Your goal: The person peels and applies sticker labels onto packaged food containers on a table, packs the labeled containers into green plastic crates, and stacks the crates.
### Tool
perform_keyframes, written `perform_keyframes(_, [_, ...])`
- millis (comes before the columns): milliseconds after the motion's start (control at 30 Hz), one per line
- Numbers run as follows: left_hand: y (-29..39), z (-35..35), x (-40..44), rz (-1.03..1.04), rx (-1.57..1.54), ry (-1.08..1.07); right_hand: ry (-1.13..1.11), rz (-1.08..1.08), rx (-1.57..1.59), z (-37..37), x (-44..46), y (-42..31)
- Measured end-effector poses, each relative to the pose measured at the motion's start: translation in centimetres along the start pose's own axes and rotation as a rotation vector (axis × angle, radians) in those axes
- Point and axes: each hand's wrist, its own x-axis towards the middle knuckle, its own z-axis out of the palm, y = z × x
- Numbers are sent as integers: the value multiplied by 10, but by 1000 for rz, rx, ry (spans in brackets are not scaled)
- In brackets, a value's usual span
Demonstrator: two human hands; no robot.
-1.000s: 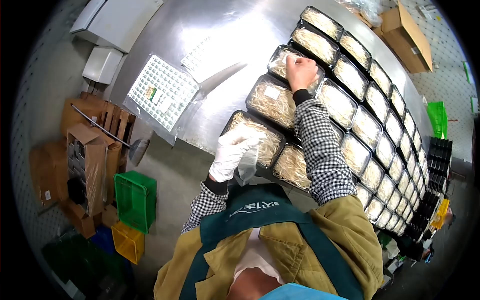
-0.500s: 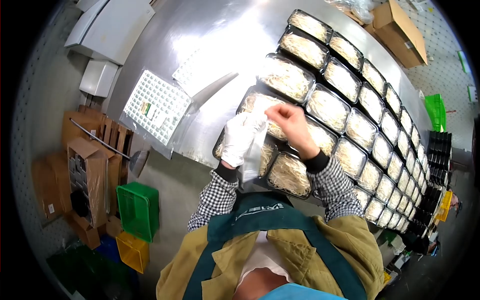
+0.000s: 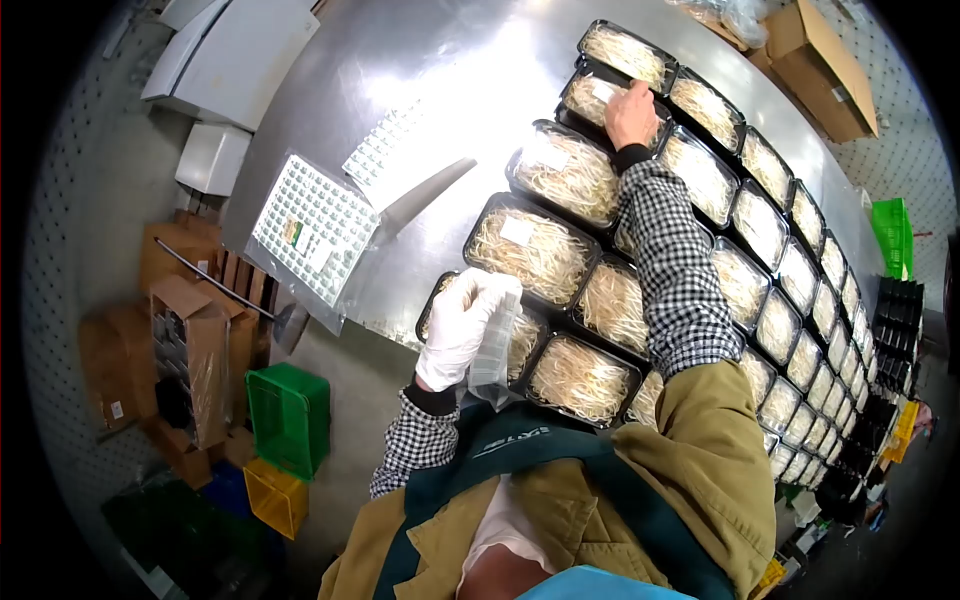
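Note:
My left hand [image 3: 462, 328], in a white glove, is closed on a translucent strip of label backing [image 3: 492, 355] that hangs beside the near trays. My bare right hand [image 3: 631, 117] reaches far forward, its fingers over a black tray of bean sprouts [image 3: 583, 98] in the second row from the back. A small white label [image 3: 603, 90] lies on that tray, just left of my fingers. Similar white labels sit on the tray in front of it [image 3: 565, 180] and on a nearer tray [image 3: 530, 248]. My right sleeve hides several trays.
Rows of sprout trays [image 3: 760, 225] cover the right side of the metal table [image 3: 420, 60]. Printed label sheets in plastic [image 3: 312, 228] lie at the left, with another sheet [image 3: 385, 145] beside them. Green [image 3: 288, 420] and yellow crates [image 3: 277, 497] stand on the floor; a cardboard box [image 3: 818, 70] is behind.
My right hand has left my left hand and moved forward to a far tray. White labels now show on three trays. My left hand has come slightly nearer my body, still gripping the strip.

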Motion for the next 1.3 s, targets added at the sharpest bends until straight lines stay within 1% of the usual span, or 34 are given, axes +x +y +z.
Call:
perform_keyframes(33, [0,5,4,38,0,57,62,-21,54,-7,-2,1])
perform_keyframes(67, [-2,8,8,73,-1,115,-118,-2,216,-14,-8,4])
perform_keyframes(100, [-6,10,14,108,-7,175,-302,13,377,-40,-21,-7])
perform_keyframes(133, [-20,10,25,187,171,290,-761,312,794,-98,-44,-44])
perform_keyframes(167, [-27,11,32,206,189,307,-1071,295,925,-122,-70,-51])
perform_keyframes(200, [-32,12,39,226,210,318,-1343,51,1027,-146,-91,-62])
perform_keyframes(233, [-32,15,45,252,232,326,-1419,131,934,-168,-115,-68])
perform_keyframes(267, [-31,21,48,207,137,321,-1427,134,915,-179,-129,-72])
perform_keyframes(300, [-30,25,48,191,24,238,-1319,238,1081,-166,-138,-60])
perform_keyframes(367, [-3,38,43,40,-6,80,-1135,172,778,-167,-91,-54])
perform_keyframes(400, [-2,41,42,-54,-104,42,-734,-2,970,-121,-70,-32])
perform_keyframes(433, [4,41,38,-72,-40,-9,-706,268,932,-112,-30,-30])
perform_keyframes(467, [2,38,33,-74,-34,-36,-433,90,746,-58,12,-1])
perform_keyframes(500, [0,37,29,-76,-29,-58,-310,75,505,-36,52,8])
perform_keyframes(567, [3,39,20,-39,-59,-31,-214,-90,177,-10,107,14])
perform_keyframes(600, [-5,38,15,-114,-163,18,-205,-164,48,-7,115,9])
perform_keyframes(633, [-4,34,11,-158,-245,-14,-195,-46,-4,19,122,11])
perform_keyframes(667, [-1,36,9,-158,-250,44,-190,73,-56,44,129,11])
perform_keyframes(700, [3,39,8,-158,-255,102,-99,35,-146,56,119,14])
perform_keyframes(767, [1,30,9,-93,-112,14,-25,-16,-189,70,115,18])
perform_keyframes(833, [6,30,9,-44,10,-43,-29,-7,-93,74,126,31])
perform_keyframes(867, [8,28,11,-93,73,-93,11,-44,-80,80,130,43])
perform_keyframes(900, [7,32,12,-76,39,-38,78,-107,-54,65,125,41])
perform_keyframes(967, [-2,43,15,-45,-30,72,-34,-127,123,37,102,29])
perform_keyframes(1000, [-6,47,17,4,129,176,-492,13,477,-14,69,1])
perform_keyframes(1033, [-11,53,22,136,213,273,-925,-19,690,-75,32,-22])
perform_keyframes(1067, [-10,55,25,198,345,321,-1307,-200,1106,-72,-11,0])
perform_keyframes(1100, [-10,57,27,255,476,363,-1439,-207,1091,-107,-47,-12])
perform_keyframes(1133, [-11,60,32,203,493,378,-1569,-216,1066,-142,-83,-24])
perform_keyframes(1167, [-11,71,35,181,317,368,-1631,-44,1149,-173,-104,-26])
perform_keyframes(1233, [-11,78,35,42,198,194,-1515,29,1028,-189,-104,-7])
perform_keyframes(1300, [-14,90,33,-105,-24,-18,-998,-86,960,-175,-76,23])
